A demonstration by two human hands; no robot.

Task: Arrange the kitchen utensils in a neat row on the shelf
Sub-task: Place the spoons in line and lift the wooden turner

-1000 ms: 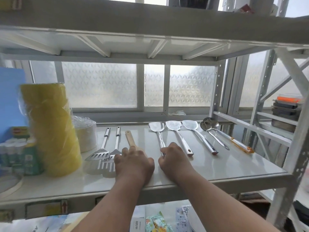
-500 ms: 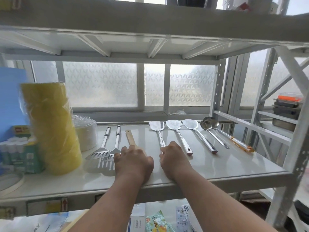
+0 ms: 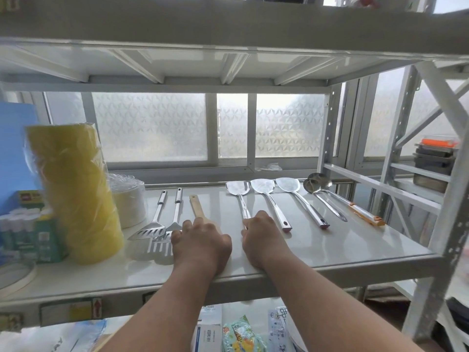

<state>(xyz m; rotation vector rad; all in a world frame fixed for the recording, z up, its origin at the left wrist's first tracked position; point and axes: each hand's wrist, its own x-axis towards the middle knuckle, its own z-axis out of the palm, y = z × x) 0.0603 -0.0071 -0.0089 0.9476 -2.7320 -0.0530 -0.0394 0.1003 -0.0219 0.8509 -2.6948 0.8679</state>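
on the shelf [image 3: 342, 246], the left hand [image 3: 201, 243] covers the wooden spatula [image 3: 196, 208] and the right hand [image 3: 262, 236] curls over a steel turner [image 3: 241, 196] at 12 o'clock, likely to straighten both; their grips are hidden.

- A frosted window [image 3: 152, 128] with a patterned film ran behind the white metal shelving unit [image 3: 330, 138], letting in soft daylight.
- Above the window, the ribbed underside of an upper shelf board [image 3: 177, 62] spanned the view.
- Right of the window, a second rack [image 3: 416, 174] with diagonal braces held stacked dark trays [image 3: 434, 161].
- Left of the window stood a blue panel [image 3: 15, 148].
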